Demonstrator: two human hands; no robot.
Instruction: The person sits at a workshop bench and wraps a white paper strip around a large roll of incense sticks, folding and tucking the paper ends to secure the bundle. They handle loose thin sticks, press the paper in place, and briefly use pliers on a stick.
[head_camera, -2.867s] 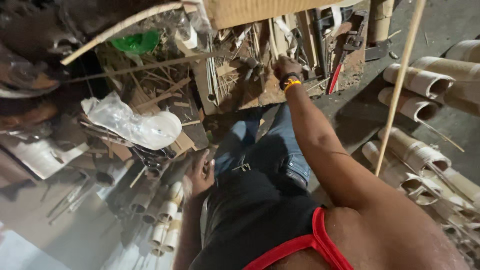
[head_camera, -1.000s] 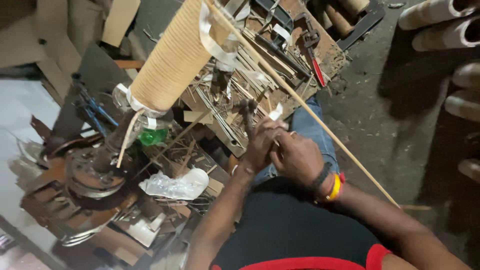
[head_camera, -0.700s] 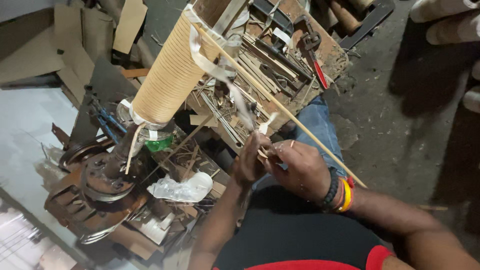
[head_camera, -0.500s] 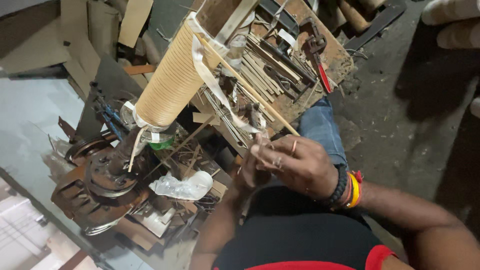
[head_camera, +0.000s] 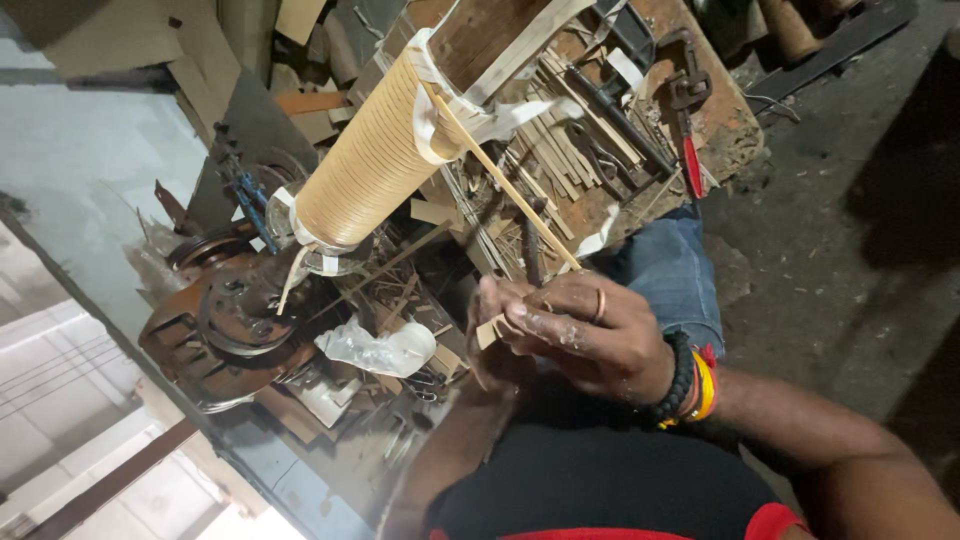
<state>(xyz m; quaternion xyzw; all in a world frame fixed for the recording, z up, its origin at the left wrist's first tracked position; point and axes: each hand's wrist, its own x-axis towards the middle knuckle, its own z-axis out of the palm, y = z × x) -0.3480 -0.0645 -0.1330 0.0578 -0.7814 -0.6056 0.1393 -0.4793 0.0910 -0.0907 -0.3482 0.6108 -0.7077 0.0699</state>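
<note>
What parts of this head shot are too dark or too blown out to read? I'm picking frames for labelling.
Head view: the floor at right sinks into deep shadow; the pale wall at lower left is washed out by bright light; the coil, thin stick and right hand are evenly lit and fairly sharp; the left hand is mostly hidden behind the right; the frame is tilted.

We see a tan ribbed coil wrapped in white tape beyond our fingers, a red-handled tool farther off, blue denim beside them, and black, yellow and red wristbands behind them.
</note>
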